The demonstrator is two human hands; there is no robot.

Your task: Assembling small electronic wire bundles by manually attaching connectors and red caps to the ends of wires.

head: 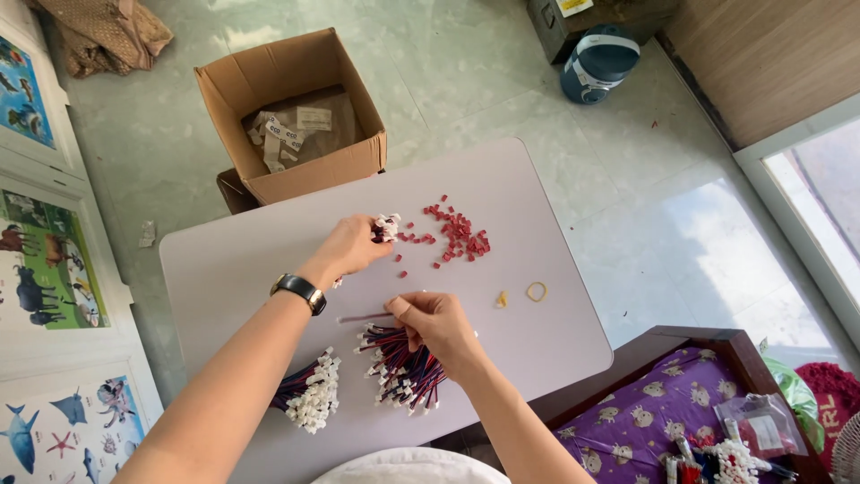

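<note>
My right hand covers the near ends of the loose wire pile. My left hand hides most of its white connector bunch. At five o'clock, the purple cloth runs off the bottom edge.

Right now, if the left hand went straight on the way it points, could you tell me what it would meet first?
The left hand, holding white connectors, points toward the right across the table. It would probably first meet the scattered small red pieces just beyond its fingertips, though their height is hard to judge.
</note>
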